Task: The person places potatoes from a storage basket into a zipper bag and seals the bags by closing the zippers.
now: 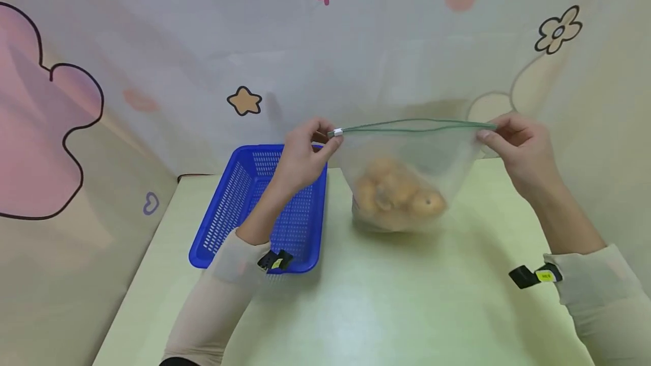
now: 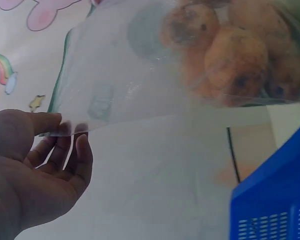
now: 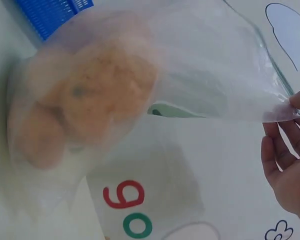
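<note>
Both hands hold up a translucent zip bag [image 1: 458, 157] by the ends of its green-edged top. Inside, several round orange-brown fruits or vegetables [image 1: 402, 194] with dark spots lie bunched at the bottom; the bag's film blurs their kind. My left hand [image 1: 305, 154] pinches the left top corner, right at the white slider [image 1: 338, 132]. At the opposite corner, my right hand [image 1: 526, 148] pinches the green strip between thumb and fingers. The two green lines of the bag's mouth bow slightly apart in the middle.
A blue plastic basket [image 1: 321, 230] with latticed walls stands left of the bag, partly behind my left forearm. The pale green table [image 1: 386, 309] lies underneath. A printed cloth [image 1: 396, 33] with a star, hearts and a flower forms the backdrop.
</note>
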